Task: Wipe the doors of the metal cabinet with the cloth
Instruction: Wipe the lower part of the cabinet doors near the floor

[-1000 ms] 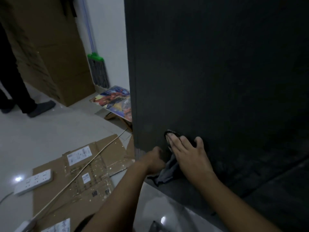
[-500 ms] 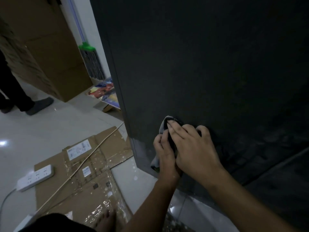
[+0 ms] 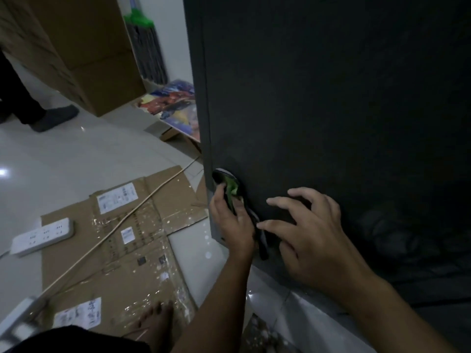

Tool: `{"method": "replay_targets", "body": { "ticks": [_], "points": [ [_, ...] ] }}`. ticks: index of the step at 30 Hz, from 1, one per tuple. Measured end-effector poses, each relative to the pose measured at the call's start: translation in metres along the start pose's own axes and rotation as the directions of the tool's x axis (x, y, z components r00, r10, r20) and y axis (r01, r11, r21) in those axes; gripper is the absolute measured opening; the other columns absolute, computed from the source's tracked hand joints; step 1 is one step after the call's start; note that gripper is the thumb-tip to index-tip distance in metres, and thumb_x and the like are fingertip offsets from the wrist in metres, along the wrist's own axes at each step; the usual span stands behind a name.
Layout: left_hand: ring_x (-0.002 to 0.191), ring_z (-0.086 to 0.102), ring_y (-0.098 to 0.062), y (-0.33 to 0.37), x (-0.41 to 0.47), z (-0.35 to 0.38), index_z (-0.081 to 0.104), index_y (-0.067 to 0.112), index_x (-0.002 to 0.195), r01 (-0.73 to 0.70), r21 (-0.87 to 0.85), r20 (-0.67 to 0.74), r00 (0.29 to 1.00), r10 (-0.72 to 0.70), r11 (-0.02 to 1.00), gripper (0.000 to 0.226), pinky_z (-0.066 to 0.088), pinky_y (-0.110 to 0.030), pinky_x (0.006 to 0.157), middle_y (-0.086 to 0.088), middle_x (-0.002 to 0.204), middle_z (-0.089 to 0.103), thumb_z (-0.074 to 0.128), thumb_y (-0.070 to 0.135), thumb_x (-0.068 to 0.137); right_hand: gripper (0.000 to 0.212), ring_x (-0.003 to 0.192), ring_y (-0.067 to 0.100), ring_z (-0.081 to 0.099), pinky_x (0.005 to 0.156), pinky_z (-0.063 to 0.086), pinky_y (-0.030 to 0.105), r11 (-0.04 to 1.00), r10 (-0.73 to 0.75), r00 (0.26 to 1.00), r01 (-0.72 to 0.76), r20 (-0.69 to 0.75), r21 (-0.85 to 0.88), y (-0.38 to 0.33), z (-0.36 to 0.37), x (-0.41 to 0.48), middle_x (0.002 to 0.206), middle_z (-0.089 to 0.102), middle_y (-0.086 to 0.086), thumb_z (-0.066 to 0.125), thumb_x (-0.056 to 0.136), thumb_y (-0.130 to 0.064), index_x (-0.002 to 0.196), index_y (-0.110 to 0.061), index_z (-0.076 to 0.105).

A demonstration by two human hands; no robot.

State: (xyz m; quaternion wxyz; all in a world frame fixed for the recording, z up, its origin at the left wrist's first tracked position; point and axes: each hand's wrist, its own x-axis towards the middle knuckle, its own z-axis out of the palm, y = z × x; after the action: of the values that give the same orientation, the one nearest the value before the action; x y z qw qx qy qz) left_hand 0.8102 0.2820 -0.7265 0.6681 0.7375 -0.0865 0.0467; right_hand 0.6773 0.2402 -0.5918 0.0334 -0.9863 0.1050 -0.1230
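The dark metal cabinet (image 3: 318,110) fills the right side of the view, its door face towards me. My left hand (image 3: 233,222) grips the dark cloth (image 3: 230,186) and holds it against the door near its lower left edge; a strip of the cloth hangs down below the hand. My right hand (image 3: 308,235) is just right of it, fingers spread and slightly bent, fingertips near the door face, holding nothing. Whether they touch the door is unclear.
Flattened cardboard (image 3: 122,240) with a thin wooden stick (image 3: 119,222) across it lies on the tiled floor at left, with a white power strip (image 3: 42,235). My bare foot (image 3: 156,324) is on it. A mop (image 3: 145,44), big boxes (image 3: 76,47) and another person's foot (image 3: 54,118) are behind.
My right hand has come off the cloth and moved right, fingers spread. My left hand now holds the cloth alone, further left near the door's edge.
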Motion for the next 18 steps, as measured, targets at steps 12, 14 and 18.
{"method": "replay_targets", "body": {
  "ticks": [12, 14, 18],
  "points": [
    [0.110, 0.060, -0.016, -0.030, 0.023, 0.013, 0.060, 0.030, 0.115, 0.247, -0.117, -0.107, 0.960, -0.260, 0.962, 0.022, 0.050, -0.042, 0.098, -0.007, 0.122, 0.061, 0.052, 0.042, 0.099, 0.040, 0.136, 0.032, 0.031, 0.109, 0.022, 0.045, 0.990, -0.120, 0.990, 0.125, 0.079, -0.059, -0.029, 0.028, 0.058, 0.139, 0.055, 0.009, 0.047, 0.076, -0.028, 0.107, -0.031, 0.073],
    [0.112, 0.061, -0.024, -0.038, 0.028, 0.016, 0.058, 0.031, 0.115, 0.285, -0.143, -0.108, 0.947, -0.301, 0.948, 0.030, 0.052, -0.044, 0.096, -0.005, 0.120, 0.063, 0.057, 0.045, 0.089, 0.051, 0.144, 0.038, 0.021, 0.117, 0.018, 0.052, 0.979, -0.101, 0.987, 0.121, 0.127, -0.162, -0.036, 0.034, 0.071, 0.150, 0.042, 0.019, 0.059, 0.071, -0.025, 0.122, -0.027, 0.066],
    [0.130, 0.052, -0.020, -0.050, 0.039, 0.018, 0.040, 0.028, 0.143, 0.436, -0.271, -0.160, 0.859, -0.487, 0.858, 0.050, 0.045, -0.025, 0.102, 0.001, 0.139, 0.054, 0.057, 0.029, 0.096, 0.078, 0.153, 0.038, 0.002, 0.122, -0.001, 0.053, 0.834, -0.073, 0.962, 0.204, 0.263, -0.513, -0.032, 0.046, 0.086, 0.164, 0.010, 0.023, 0.058, 0.077, -0.038, 0.151, -0.023, 0.041]
  ]
}}
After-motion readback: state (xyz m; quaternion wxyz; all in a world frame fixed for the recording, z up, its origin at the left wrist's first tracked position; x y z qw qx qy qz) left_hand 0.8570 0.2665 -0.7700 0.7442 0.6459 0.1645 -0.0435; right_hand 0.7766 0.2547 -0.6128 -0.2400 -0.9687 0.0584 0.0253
